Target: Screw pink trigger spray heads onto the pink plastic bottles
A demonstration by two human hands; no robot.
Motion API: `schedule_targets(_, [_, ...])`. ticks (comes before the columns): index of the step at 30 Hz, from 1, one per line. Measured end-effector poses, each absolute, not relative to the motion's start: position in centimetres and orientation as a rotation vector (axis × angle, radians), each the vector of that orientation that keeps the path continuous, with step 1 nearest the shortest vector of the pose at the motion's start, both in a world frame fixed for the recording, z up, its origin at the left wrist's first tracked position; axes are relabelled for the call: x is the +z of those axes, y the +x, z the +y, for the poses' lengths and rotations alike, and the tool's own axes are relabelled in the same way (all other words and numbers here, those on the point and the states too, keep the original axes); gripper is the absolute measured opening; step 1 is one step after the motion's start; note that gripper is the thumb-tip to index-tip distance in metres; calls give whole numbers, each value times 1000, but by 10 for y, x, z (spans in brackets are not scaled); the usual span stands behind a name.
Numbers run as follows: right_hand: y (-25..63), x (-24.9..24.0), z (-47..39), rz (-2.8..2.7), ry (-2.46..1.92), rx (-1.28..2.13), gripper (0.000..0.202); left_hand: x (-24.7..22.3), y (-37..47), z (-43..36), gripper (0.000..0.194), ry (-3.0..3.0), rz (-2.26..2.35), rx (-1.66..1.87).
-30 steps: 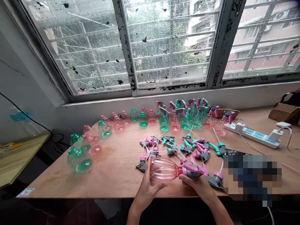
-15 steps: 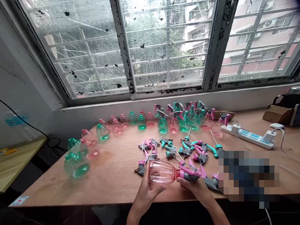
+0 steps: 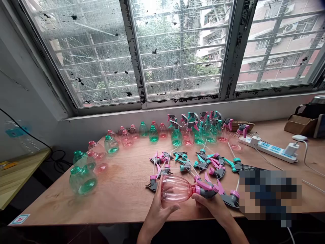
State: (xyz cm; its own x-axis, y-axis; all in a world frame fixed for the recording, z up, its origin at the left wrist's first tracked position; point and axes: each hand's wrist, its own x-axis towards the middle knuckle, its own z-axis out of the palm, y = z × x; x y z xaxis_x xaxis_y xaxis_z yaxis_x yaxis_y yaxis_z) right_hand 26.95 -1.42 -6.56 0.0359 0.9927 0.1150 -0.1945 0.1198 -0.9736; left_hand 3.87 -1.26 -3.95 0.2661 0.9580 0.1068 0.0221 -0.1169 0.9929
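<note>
A clear pink bottle lies sideways above the table's front edge, its base in my left hand, with the fingers behind the base and the thumb below. On its neck, at the right, sits a pink and grey spray head. My right hand is closed around the collar and underside of that spray head, its thumb near the pink ring. Loose pink, teal and grey spray heads with thin tubes lie just beyond both hands.
Open green and pink bottles stand along the left and back. Bottles with spray heads cluster at the back centre. A white power strip and cables lie at the right, near a blurred-out patch.
</note>
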Motion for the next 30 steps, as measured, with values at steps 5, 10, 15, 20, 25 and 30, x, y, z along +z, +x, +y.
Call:
schedule_targets(5, [271,-68,-13,-1104,-986,1195,47,-35,39,-12,107,1441,988,1055])
schedule_targets(10, [271,-70,-12,-1103,-981,1195,50,-35,40,-13,107,1464,990,1069])
schedule_targets(15, [270,-70,-10,-1110,-978,1185,50,-39,39,-12,106,1429,981,1059])
schedule_targets(20, [270,-70,-11,-1124,-968,1178,47,-41,38,-10,103,1423,971,1055])
schedule_targets(25, [270,-70,-11,-1136,-963,1175,47,-34,40,-13,102,1465,970,1067])
schedule_targets(30, [271,-70,-12,-1138,-975,1166,51,-36,39,-14,109,1459,970,1056])
